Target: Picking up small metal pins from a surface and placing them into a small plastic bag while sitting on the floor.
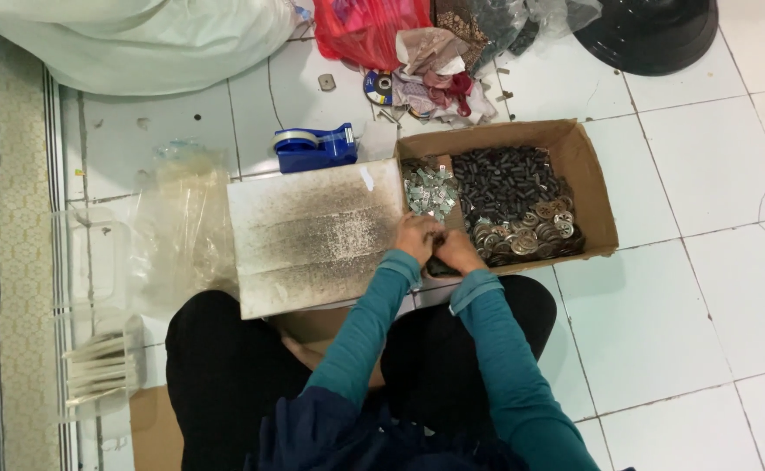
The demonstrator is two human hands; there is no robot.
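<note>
Starting far left of the cardboard box (593, 187): a patterned rug edge (12, 262) runs down the floor, with clear plastic bags (182, 227) and a bundle of pale flat strips (95, 371) lying between rug and box. Closer in, a speckled grey board (312, 235) butts against the box's left wall, and a blue tape dispenser (317, 146) sits just beyond the board's far edge.

Now the hands. The left hand (417, 237) and the right hand (458, 253) are pressed together at the box's near-left corner, fingers curled around something small and dark; exactly what is pinched between them is hidden, so I can't tell. It reads as an assembling or fitting step, one little part being joined to another. Judging by that, the next move would call for a steady pinch and a short reach into the box.

Inside the box: small silvery metal clips (430, 190) at its left end, a heap of dark cylindrical pieces (504, 179) in the middle, round metal discs (530, 235) toward the near right.

Beyond the box's far wall, a red plastic bag (365, 30) and crumpled cloth scraps (439, 74); to its far right, a black round object (648, 30). Everything rests on a white tiled floor (705, 305), a little dusty.
</note>
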